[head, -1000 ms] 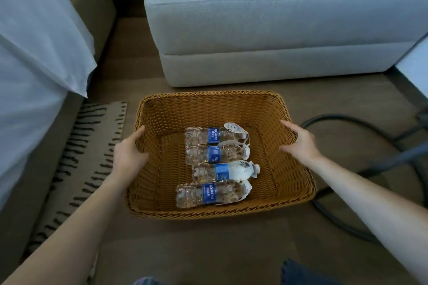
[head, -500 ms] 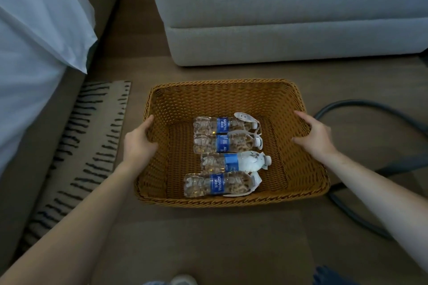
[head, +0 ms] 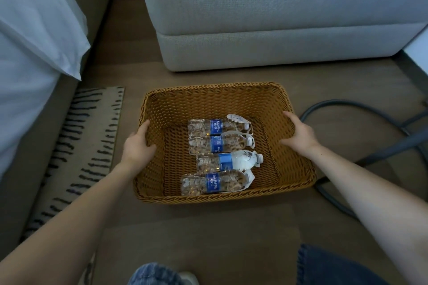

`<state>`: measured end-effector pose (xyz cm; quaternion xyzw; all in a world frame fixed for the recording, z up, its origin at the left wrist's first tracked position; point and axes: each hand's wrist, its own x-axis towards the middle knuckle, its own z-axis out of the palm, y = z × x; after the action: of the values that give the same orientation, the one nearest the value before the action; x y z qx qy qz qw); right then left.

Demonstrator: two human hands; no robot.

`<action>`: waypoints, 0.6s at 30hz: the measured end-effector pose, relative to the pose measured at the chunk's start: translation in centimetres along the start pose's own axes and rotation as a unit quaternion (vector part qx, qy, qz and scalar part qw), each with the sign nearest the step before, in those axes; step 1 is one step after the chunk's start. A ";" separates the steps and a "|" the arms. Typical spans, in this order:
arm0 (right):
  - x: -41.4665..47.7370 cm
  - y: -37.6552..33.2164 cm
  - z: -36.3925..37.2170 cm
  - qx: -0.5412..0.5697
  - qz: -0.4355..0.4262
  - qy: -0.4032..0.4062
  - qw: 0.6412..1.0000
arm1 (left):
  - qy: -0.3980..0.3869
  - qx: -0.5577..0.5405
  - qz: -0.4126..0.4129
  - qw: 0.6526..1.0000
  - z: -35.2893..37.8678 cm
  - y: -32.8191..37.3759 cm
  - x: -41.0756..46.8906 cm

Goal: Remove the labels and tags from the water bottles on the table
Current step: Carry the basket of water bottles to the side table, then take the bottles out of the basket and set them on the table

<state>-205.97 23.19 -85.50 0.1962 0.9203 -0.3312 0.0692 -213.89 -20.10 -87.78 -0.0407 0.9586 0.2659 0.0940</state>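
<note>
From the head camera we look down on a brown wicker basket (head: 208, 99) standing on the floor (head: 208, 238), in front of a grey upholstered sofa (head: 266, 18). Our left hand (head: 136, 148) grips the basket's left rim, fingers curled over the edge, and our right hand (head: 298, 133) clasps the right rim in the same way. Four water bottles lie on their sides in the basket, side by side, caps pointing right. The farthest bottle (head: 215, 126) and the second bottle (head: 217, 143) touch along their lengths; the third bottle (head: 228, 161) sits a little further right, and the nearest bottle (head: 213, 183) lies just beside the front wall. Each carries a blue label (head: 225, 161) round its middle and a white tag (head: 236, 119) at the neck. To the left a striped rug (head: 92, 146) lies along a bed with white bedding (head: 30, 41). A dark hose (head: 347, 105) curves over the floor to the right of the basket. Our jeans (head: 324, 268) show at the bottom edge.
</note>
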 end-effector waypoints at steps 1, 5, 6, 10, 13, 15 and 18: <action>-0.3 -0.5 -0.2 -0.006 0.008 0.005 1.000 | -0.015 -0.006 -0.018 1.000 -0.4 0.2 -0.1; -1.8 -3.2 -0.8 -0.039 -0.058 0.057 0.996 | 0.016 0.053 0.020 0.998 -2.7 2.1 -0.9; -2.3 -4.0 -0.9 -0.024 -0.090 0.058 0.994 | 0.026 0.048 0.053 0.997 -3.2 2.9 -1.3; -4.4 -6.6 -0.5 0.047 -0.140 0.049 0.988 | 0.028 -0.026 0.169 0.985 -4.0 5.9 -3.3; -6.2 -6.8 1.3 0.081 -0.134 0.004 0.988 | 0.001 -0.052 0.234 0.971 -3.0 6.8 -5.1; -7.2 -6.2 2.8 0.082 -0.129 -0.034 0.988 | -0.046 -0.062 0.256 0.964 -1.7 6.7 -6.4; -7.8 -5.2 4.1 0.081 -0.119 -0.057 0.988 | -0.100 -0.052 0.269 0.957 0.1 6.1 -7.4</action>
<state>-201.00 14.47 -83.68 0.0715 0.9020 -0.4208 0.0654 -207.36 -14.58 -83.28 0.2405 0.9047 0.3332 0.1122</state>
